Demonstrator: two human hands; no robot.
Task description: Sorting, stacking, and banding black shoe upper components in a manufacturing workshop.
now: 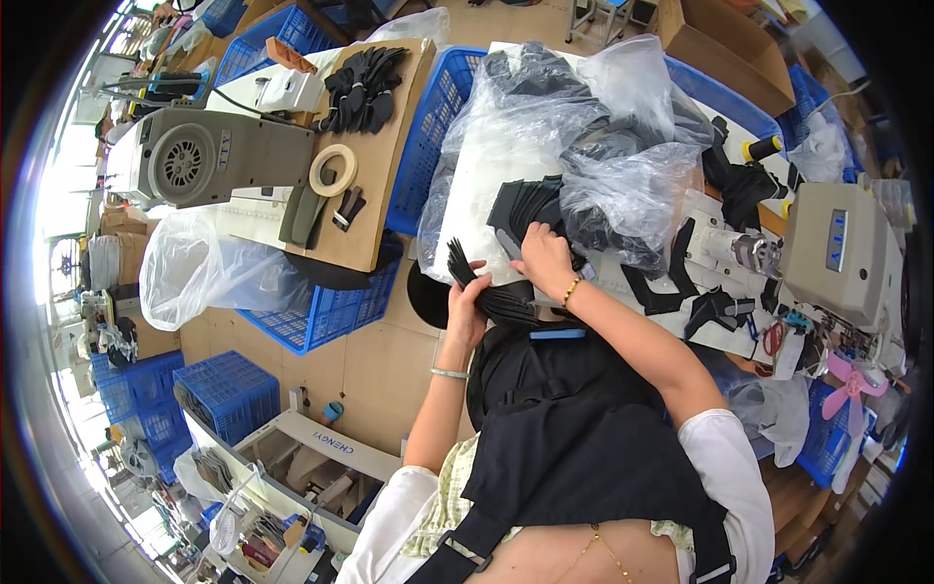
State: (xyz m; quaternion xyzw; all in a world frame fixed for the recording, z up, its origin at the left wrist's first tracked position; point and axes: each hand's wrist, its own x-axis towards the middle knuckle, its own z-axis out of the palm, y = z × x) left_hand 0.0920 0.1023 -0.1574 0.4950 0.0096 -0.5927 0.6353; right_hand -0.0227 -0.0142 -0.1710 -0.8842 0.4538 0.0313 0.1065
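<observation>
Black pieces (458,261) fan from our closed left grip (470,300) over the surface (475,209); our right grip (545,257), its hold unclear, touches a dark stack (526,204). Likely we're gathering; next needs aligned edges.

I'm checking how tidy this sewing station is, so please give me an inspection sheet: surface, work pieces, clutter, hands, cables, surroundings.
Surface: long white worktop, largely covered.
Work pieces: fanned bundle of thin, flat black pieces; separate fanned stack of flat black pieces farther in.
Clutter: crumpled clear plastic bags, some with black pieces inside; black-and-yellow thread spool.
Hands: left hand grips the bundle; right hand is at the stack, exact grip unclear.
Cables: thin, dark, curved cable-like line above the boxy grey sewing machine on the left; where it ends is unclear.
Surroundings: blue perforated plastic basket on the left; pink plastic fan on the right.
</observation>
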